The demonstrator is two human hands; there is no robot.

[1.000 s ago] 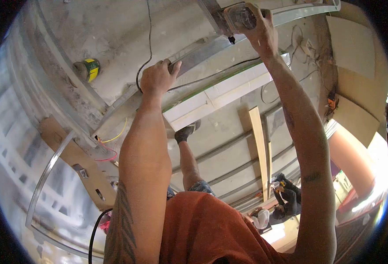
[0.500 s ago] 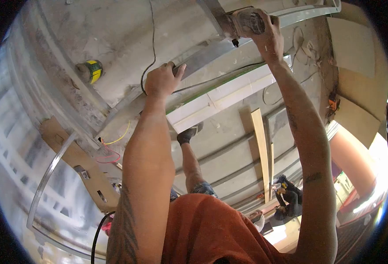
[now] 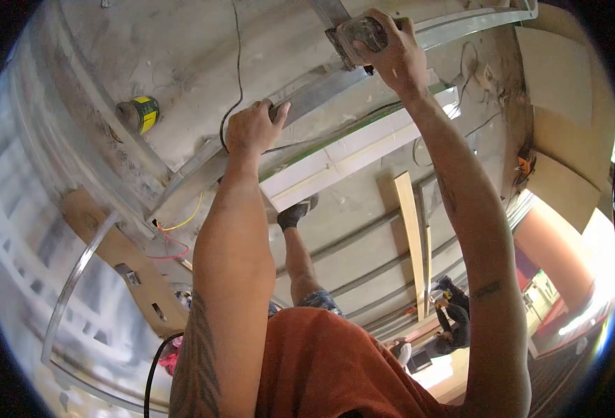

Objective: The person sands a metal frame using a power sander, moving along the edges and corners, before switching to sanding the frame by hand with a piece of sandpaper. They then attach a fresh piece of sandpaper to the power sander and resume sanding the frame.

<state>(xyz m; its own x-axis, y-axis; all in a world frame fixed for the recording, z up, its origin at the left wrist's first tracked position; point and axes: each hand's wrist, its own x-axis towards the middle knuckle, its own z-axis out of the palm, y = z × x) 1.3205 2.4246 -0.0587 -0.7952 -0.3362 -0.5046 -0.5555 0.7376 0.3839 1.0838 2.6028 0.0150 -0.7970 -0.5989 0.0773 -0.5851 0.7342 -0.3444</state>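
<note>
My right hand [image 3: 394, 56] is closed round a dusty dark power tool, seemingly a sander [image 3: 352, 42], which rests on a metal frame bar [image 3: 321, 94] where another bar joins it. Further left, my left hand [image 3: 255, 129] grips the same bar, its fingers wrapped over the edge and the thumb on top. A black cable [image 3: 240, 70] runs down past my left hand and on behind the bar. Below the bar lies a long white panel [image 3: 342, 160] with a green edge.
A green and yellow can [image 3: 140, 113] stands at the upper left. Wooden strips [image 3: 410, 237] lie below the panel. Brown board [image 3: 123, 261] lies at the left, bent sheets [image 3: 565, 132] at the right. Another person [image 3: 452, 313] in dark clothes is at the lower right.
My right hand has moved left along the bar with the tool. My left hand stays at about the same place on the bar, and the view has shifted slightly.
</note>
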